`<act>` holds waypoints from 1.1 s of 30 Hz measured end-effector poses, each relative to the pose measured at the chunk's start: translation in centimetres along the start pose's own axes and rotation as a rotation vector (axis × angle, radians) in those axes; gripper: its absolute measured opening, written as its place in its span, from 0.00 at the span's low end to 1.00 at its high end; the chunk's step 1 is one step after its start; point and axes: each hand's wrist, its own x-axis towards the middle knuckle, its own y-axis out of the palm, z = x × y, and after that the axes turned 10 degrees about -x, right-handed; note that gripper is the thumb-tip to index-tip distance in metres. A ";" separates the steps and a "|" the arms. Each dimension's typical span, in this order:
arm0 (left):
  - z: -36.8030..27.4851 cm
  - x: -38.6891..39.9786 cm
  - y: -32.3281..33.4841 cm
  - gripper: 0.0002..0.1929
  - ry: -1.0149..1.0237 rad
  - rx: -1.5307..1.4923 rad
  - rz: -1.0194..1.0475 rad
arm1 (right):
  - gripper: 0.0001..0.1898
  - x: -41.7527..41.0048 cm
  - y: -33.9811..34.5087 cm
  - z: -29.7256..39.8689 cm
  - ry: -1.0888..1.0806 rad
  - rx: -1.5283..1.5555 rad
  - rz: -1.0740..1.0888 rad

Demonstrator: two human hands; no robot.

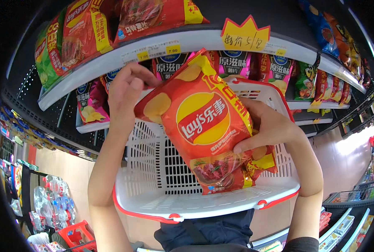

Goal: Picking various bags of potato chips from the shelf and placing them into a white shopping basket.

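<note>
My right hand [265, 126] grips the right side of a red Lay's potato chip bag [190, 132], thumb across its front. The bag tilts over a white plastic shopping basket [143, 201] with a red rim, its lower end within the basket's opening. Beside the bag's upper left edge is my left hand [125, 86], fingers bent towards that edge; whether they pinch it is hidden. Part of another red and yellow chip bag [264, 162] shows behind the first, inside the basket.
Ahead, an upper shelf [111, 44] holds chip bags [83, 34] and a yellow price sign [245, 34]. More chip bags [235, 64] stand on the shelf below. Bottled drinks [53, 201] and a red basket [76, 234] are at lower left. Another shelf [341, 226] stands at lower right.
</note>
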 end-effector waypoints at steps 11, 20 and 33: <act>0.5 -0.3 1.3 0.31 0.229 -0.300 -0.281 | 0.45 0.0 -0.3 -0.3 -0.210 0.122 -0.482; -0.6 -2.3 5.5 0.36 -0.422 -0.581 0.113 | 0.40 1.0 1.5 -1.5 -0.103 0.292 -0.534; -0.7 -2.1 5.1 0.36 -0.525 -0.701 0.041 | 0.36 0.5 1.1 -1.6 -0.206 0.676 -0.405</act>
